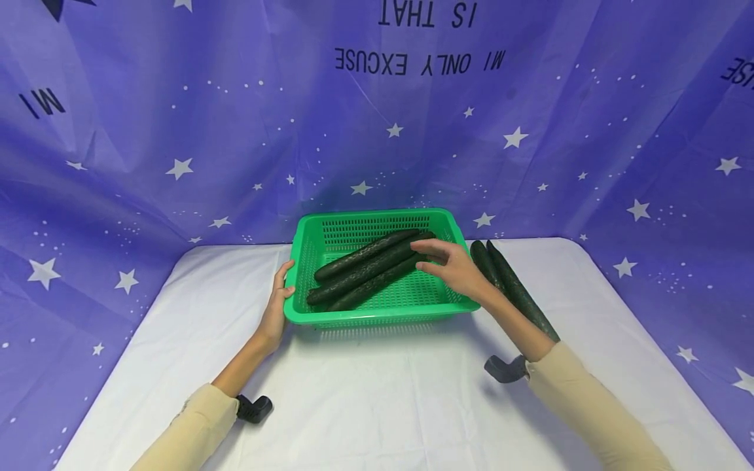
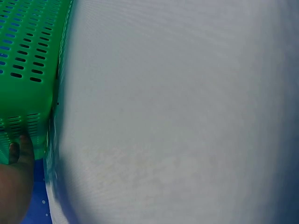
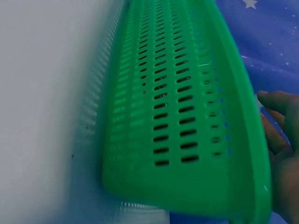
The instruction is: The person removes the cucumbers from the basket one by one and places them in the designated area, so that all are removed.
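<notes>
A green plastic basket [image 1: 377, 316] with slotted walls stands on the white cloth. Three long dark green cucumbers [image 1: 365, 265] lie slantwise inside it. At the basket's left end rests my left hand [image 1: 273, 311], its thumb and fingers against the outer wall and rim; in the left wrist view, straight digits [image 2: 25, 148] touch the slotted side. My right hand [image 1: 453, 267] reaches over the right side, fingers spread loosely above the right ends of the cucumbers. In the right wrist view the right hand [image 3: 282, 135] shows beyond the rim, with no cucumber visible between its fingers.
Two more cucumbers [image 1: 518, 288] lie side by side on the white tablecloth [image 1: 365, 399], right of the basket and partly behind my right forearm. A purple curtain [image 1: 235, 150] with stars and lettering hangs close behind the basket. Dark wrist mounts [image 1: 254, 409] stick out from the sleeves.
</notes>
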Motion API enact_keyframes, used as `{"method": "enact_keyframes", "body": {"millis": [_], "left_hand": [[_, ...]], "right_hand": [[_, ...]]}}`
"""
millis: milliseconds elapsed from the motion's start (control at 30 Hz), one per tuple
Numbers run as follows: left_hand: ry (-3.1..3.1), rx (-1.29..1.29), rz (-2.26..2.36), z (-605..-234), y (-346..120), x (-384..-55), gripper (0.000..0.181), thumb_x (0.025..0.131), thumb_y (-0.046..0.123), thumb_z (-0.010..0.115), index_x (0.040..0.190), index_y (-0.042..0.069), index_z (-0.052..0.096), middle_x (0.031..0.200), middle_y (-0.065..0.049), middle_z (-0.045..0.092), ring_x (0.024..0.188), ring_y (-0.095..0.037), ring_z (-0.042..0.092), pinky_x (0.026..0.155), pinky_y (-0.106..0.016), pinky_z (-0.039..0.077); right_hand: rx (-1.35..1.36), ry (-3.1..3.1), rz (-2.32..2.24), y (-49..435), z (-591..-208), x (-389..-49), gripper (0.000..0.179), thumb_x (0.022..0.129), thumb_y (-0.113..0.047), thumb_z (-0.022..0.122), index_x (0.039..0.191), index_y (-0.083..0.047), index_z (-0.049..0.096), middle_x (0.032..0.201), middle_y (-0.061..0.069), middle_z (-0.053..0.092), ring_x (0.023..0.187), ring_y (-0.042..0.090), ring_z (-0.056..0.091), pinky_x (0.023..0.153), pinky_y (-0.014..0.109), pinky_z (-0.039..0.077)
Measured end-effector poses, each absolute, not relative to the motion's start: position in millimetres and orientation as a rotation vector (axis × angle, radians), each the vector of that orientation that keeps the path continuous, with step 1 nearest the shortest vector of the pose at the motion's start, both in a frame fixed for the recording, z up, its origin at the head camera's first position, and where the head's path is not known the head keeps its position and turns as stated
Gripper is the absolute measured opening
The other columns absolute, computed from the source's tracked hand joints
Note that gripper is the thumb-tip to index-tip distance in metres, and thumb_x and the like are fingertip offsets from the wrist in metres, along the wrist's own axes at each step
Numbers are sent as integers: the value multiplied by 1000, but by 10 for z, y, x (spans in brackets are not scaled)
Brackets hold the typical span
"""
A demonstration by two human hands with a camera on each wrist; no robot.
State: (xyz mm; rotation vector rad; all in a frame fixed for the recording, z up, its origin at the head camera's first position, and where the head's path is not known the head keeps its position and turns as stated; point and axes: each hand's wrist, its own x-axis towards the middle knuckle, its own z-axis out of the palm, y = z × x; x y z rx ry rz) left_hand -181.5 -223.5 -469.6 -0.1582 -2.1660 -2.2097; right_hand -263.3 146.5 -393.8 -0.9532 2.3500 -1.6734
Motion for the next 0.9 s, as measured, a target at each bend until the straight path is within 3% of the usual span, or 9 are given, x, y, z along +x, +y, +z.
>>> {"method": "enact_keyframes", "body": {"millis": [167, 400, 567, 633, 667, 700, 767, 800, 900], "left_hand": [[-2170, -156, -2200, -4707, -2241, -1818, 63, 100, 21, 27, 160, 20, 9, 163, -2, 0, 140, -26, 19, 107, -35, 22], [-2172, -158, -2202, -4699, -2233, -1829, 63, 100, 21, 27, 160, 19, 9, 163, -4, 1, 140, -29, 21, 108, -37, 22], [-2172, -161, -2188, -4695, -2227, -1841, 63, 100, 21, 27, 160, 18, 10, 164, -5, -1, 143, -27, 14, 112, -45, 15], [-2172, -163, -2182, -4693, -2225, -1845, 63, 100, 21, 28, 160, 18, 11, 164, -5, 0, 145, -25, 10, 114, -47, 11], [-2173, -165, -2178, -4692, -2225, -1846, 63, 100, 21, 28, 160, 18, 11, 164, -4, 0, 145, -25, 8, 114, -48, 10], [-2171, -167, -2178, -4693, -2225, -1847, 63, 100, 21, 28, 160, 18, 11, 164, -4, 0, 146, -25, 7, 114, -49, 9], [-2172, -167, -2176, -4693, -2226, -1843, 63, 99, 21, 28, 160, 18, 11, 164, -4, 0, 147, -24, 4, 114, -49, 7], [-2175, -167, -2174, -4691, -2225, -1840, 63, 99, 21, 28, 160, 18, 11, 164, -4, 0, 147, -24, 3, 114, -49, 6], [-2176, -166, -2179, -4700, -2225, -1833, 63, 99, 21, 28, 160, 18, 10, 164, -4, 0, 147, -25, 4, 114, -50, 7]], "right_hand": [[-1010, 2340, -1576, 1236, -3994, -2773, 45, 94, -1, 65, 137, 7, 55, 138, 24, 54, 127, 43, 49, 99, 53, 43], [-982, 2415, -1415, 1070, -4037, -2914, 42, 95, -8, 67, 136, 0, 60, 137, 14, 58, 128, 30, 51, 102, 51, 41], [-982, 2495, -1277, 1006, -4054, -2997, 41, 95, -12, 68, 136, -6, 62, 137, 10, 59, 126, 29, 52, 96, 49, 44], [-988, 2510, -1240, 987, -4057, -3019, 41, 95, -12, 68, 135, -6, 62, 137, 11, 59, 98, 28, 62, 87, 47, 46], [-988, 2516, -1224, 977, -4060, -3030, 41, 95, -11, 68, 135, -6, 62, 137, 11, 59, 82, 25, 60, 83, 45, 47], [-990, 2526, -1207, 966, -4067, -3042, 41, 95, -11, 68, 135, -7, 63, 137, 10, 59, 78, 16, 56, 79, 42, 46], [-987, 2528, -1185, 945, -4075, -3059, 41, 95, -10, 68, 135, -6, 63, 138, 11, 59, 58, 11, 40, 69, 39, 41], [-984, 2528, -1175, 935, -4081, -3068, 40, 95, -10, 67, 135, -6, 63, 138, 12, 58, 53, 11, 30, 65, 38, 39], [-972, 2548, -1128, 904, -4103, -3101, 40, 95, -10, 68, 134, -7, 64, 139, 13, 57, 48, 5, 29, 63, 34, 39]]}}
